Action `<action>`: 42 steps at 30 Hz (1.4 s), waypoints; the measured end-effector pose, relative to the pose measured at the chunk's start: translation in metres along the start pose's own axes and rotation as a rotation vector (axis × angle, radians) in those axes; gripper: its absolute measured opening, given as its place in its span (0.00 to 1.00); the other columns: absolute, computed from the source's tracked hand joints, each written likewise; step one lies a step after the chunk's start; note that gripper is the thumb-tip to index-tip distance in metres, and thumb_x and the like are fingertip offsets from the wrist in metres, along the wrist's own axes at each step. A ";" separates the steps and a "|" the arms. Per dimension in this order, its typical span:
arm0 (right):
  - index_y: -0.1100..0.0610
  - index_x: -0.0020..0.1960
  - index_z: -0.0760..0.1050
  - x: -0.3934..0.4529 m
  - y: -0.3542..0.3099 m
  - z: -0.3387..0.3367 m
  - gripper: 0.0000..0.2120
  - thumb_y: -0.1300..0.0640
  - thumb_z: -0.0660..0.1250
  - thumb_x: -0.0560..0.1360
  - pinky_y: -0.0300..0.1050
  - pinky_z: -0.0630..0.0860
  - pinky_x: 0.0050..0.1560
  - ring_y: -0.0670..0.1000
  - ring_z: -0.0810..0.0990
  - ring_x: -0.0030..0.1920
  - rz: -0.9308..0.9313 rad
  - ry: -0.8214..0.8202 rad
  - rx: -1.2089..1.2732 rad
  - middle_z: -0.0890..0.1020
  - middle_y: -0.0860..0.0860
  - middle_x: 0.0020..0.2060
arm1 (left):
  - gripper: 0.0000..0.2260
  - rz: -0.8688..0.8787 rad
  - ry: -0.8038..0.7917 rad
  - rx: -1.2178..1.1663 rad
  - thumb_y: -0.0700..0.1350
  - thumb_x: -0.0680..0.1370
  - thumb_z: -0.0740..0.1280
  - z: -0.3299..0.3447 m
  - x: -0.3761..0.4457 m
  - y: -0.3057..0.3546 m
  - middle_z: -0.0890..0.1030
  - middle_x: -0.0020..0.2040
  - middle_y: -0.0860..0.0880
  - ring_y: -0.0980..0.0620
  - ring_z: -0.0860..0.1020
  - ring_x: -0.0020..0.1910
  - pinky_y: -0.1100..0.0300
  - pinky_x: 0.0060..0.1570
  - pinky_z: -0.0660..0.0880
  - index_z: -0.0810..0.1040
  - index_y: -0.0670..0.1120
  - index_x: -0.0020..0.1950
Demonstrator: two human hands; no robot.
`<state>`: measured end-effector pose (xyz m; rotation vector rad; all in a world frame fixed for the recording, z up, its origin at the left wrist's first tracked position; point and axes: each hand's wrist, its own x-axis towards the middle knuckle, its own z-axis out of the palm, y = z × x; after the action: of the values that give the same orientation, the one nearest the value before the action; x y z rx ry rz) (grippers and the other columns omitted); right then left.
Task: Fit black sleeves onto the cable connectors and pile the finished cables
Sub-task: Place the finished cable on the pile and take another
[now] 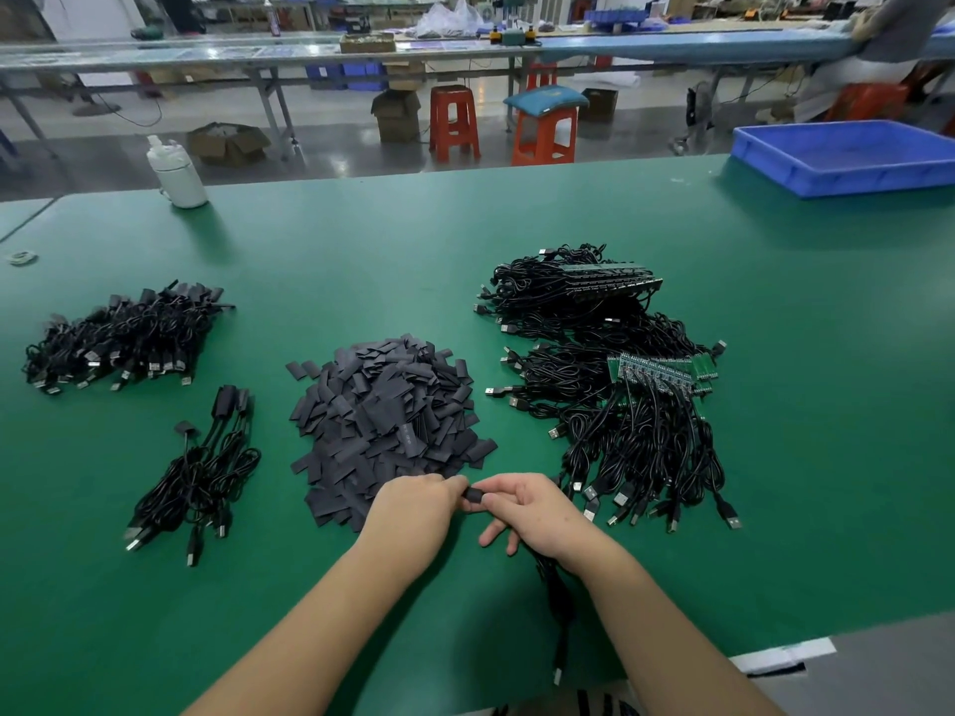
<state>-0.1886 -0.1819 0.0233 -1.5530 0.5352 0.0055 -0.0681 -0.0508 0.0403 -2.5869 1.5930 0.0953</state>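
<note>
Hands: two, meeting at the near edge of the sleeve heap. The left hand [413, 509] has its fingers curled and pinches one black sleeve [474, 497]; the right hand [537, 514] pinches the same sleeve from the other side, its two lower fingers hanging loose.
Held cable: one black cable [558, 602] runs from under the right hand toward the table's near edge.
Loose sleeves: one heap of flat black sleeves [385, 421] at the centre of the green table [775, 457], too many to count.
Finished cables: two groups on the left, a large far pile [121, 338] and a small near bundle [201, 472], well apart from each other.
Unsleeved cables: two tangles on the right, a far one [568, 292] and a near one with green circuit boards [666, 372] at the cable ends; the near tangle lies just beside the right hand.
Containers: one blue plastic tray [847, 160] at the far right corner, its contents not visible; one white jug [175, 173] at the far left edge.
</note>
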 end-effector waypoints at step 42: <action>0.52 0.59 0.75 0.020 -0.086 0.028 0.07 0.56 0.65 0.81 0.39 0.73 0.60 0.47 0.80 0.61 -0.160 0.233 0.291 0.87 0.48 0.52 | 0.02 -0.264 0.157 -1.732 0.40 0.78 0.70 -0.028 -0.022 0.011 0.82 0.36 0.45 0.41 0.84 0.35 0.55 0.37 0.79 0.81 0.42 0.48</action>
<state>-0.1335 -0.1651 0.0955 -1.3129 0.5655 -0.3647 -0.0876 -0.0392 0.0699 -3.8221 1.2786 2.0958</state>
